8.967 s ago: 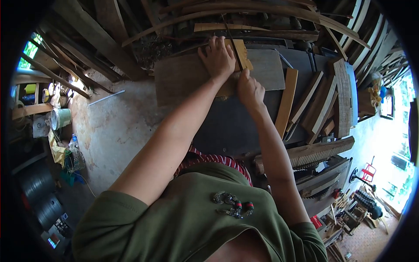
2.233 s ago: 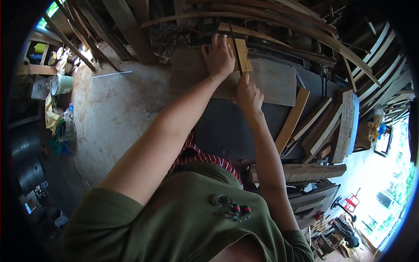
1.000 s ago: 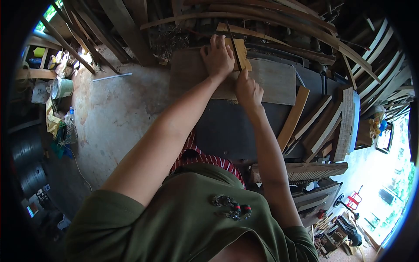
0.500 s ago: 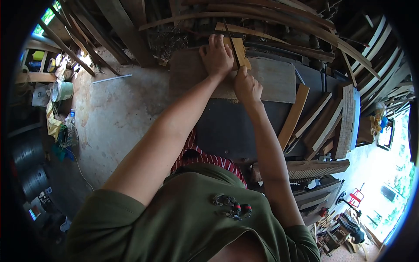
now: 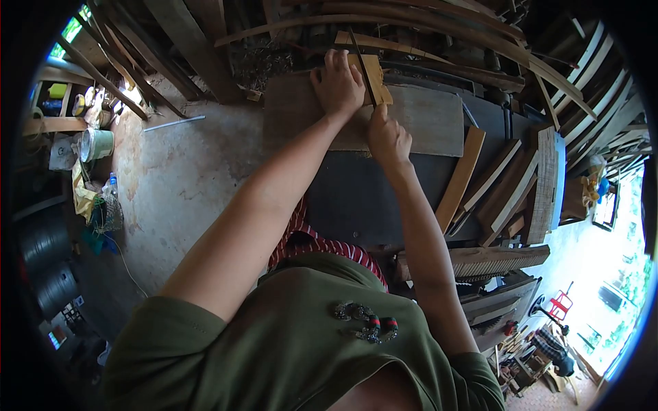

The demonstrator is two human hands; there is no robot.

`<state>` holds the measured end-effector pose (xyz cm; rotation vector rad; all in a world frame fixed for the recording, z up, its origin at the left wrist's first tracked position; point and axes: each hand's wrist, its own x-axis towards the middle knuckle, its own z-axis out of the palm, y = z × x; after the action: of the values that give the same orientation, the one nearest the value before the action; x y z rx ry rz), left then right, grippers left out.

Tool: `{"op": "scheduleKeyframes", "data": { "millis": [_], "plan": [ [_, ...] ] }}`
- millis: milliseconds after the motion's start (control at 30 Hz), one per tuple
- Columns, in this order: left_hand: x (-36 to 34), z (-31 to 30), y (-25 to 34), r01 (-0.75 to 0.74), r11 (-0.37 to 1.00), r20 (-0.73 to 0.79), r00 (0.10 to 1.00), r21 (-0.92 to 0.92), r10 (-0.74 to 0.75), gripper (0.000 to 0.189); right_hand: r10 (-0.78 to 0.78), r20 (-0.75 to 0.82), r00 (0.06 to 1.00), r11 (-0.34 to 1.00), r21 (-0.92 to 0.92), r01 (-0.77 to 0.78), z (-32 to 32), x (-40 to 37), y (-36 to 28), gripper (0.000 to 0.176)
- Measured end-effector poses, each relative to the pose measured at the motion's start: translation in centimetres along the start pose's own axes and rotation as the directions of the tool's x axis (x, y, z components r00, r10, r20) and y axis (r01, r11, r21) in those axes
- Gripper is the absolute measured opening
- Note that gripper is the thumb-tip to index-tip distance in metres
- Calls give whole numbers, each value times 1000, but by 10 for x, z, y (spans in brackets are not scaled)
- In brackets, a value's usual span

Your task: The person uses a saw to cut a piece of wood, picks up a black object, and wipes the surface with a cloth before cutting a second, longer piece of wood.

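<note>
A small yellowish wooden piece (image 5: 372,74) with a jagged right edge lies on a flat brown board (image 5: 428,120) at the top of the dark worktable. My left hand (image 5: 338,85) presses on the piece's left side, its fingers bent over it and pointing away from me. In my right hand (image 5: 389,137) is what looks like a handsaw (image 5: 363,65), its narrow dark blade seen edge-on across the piece, just right of my left fingers. My right fingers are closed around the handle, which they hide.
Cut wooden strips (image 5: 461,179) lie on the right of the dark worktable (image 5: 360,198). Long curved planks (image 5: 411,24) are stacked behind. A bucket (image 5: 97,144) stands at the left on the concrete floor (image 5: 185,171). Another person (image 5: 554,349) is far off at lower right.
Both hands keep their hold, and the blade still crosses the wooden piece. The whole view shifts slightly; any stroke of the blade is too small to make out.
</note>
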<state>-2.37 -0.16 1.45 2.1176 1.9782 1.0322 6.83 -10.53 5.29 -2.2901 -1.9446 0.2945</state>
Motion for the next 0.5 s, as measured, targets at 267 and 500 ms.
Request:
{"op": "scheduleKeyframes", "data": {
  "millis": [267,500],
  "plan": [
    [0,0,2,-8,1000,-26,1000,2,8,40,27,59,998,999,-35,-25,-4,-34,8,19],
    [1,0,2,-1,1000,-15,1000,9,1,39,-20,-34,999,999,-27,19,-4,-18,2,17]
  ]
}}
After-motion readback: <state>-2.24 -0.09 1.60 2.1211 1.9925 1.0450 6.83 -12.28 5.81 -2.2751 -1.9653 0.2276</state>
